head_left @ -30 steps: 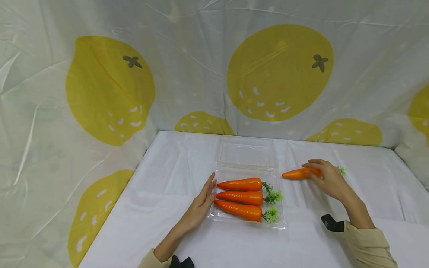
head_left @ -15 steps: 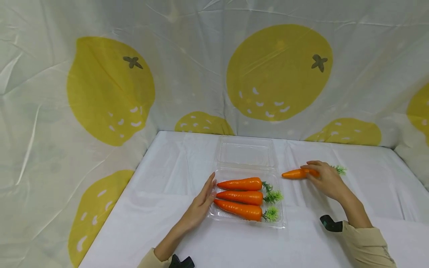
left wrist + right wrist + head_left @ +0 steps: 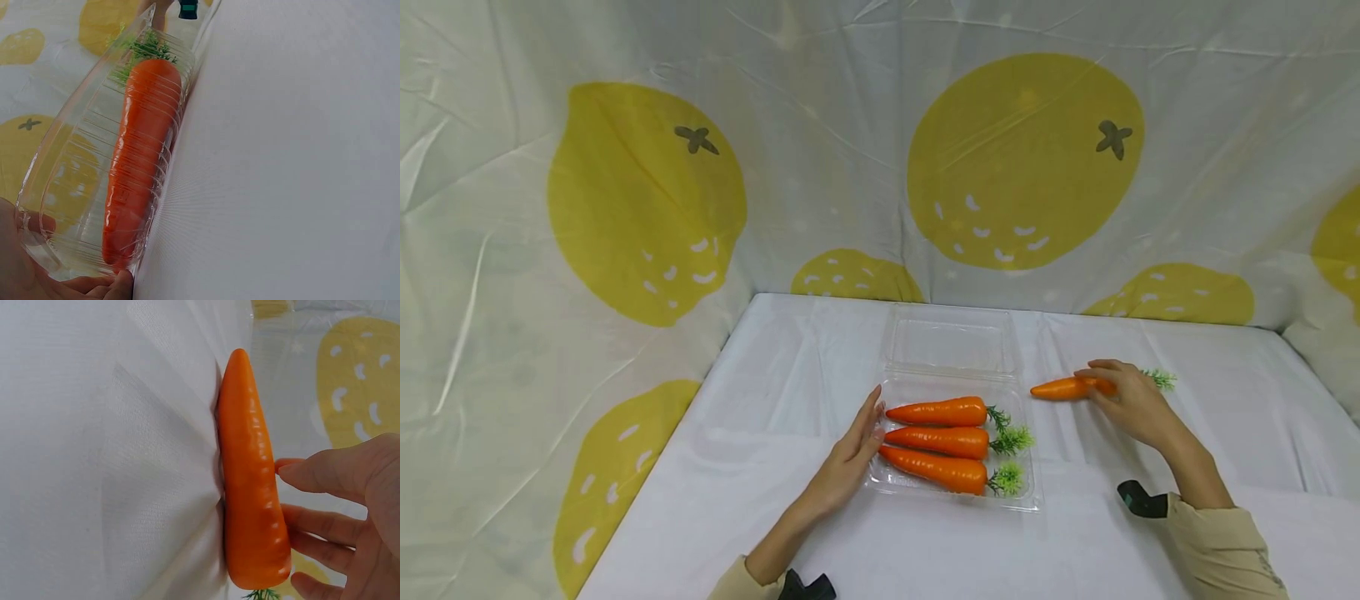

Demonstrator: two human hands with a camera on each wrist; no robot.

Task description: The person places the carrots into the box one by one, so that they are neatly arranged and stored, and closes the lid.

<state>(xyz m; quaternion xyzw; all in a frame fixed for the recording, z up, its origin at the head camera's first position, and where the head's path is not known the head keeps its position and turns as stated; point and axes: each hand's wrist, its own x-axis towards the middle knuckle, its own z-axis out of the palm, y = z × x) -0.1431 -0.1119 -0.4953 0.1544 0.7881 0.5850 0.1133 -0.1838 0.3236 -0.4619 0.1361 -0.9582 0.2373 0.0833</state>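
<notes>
Hanging behind white tablecloth (image 3: 955, 554), lemon-print curtain (image 3: 835, 158); left hand (image 3: 844, 467) outstretched, right hand (image 3: 1135, 406) pinching carrot (image 3: 1058, 389).

To the right of the clear plastic clamshell (image 3: 951, 373), your right hand (image 3: 1131, 402) shifted slightly toward the clamshell over the past second. It moved along the lone glossy carrot (image 3: 1057, 389), and its fingers (image 3: 1103, 364) came to lie a little nearer the tip, the end facing the clamshell. That uncovered more of the carrot's feathery green top (image 3: 1161, 380), on the end farther from the clamshell. Your beige right sleeve (image 3: 1216, 537) edged the same way. Nearly all of this happened in the first half-second; afterwards the movement was barely noticeable.
</notes>
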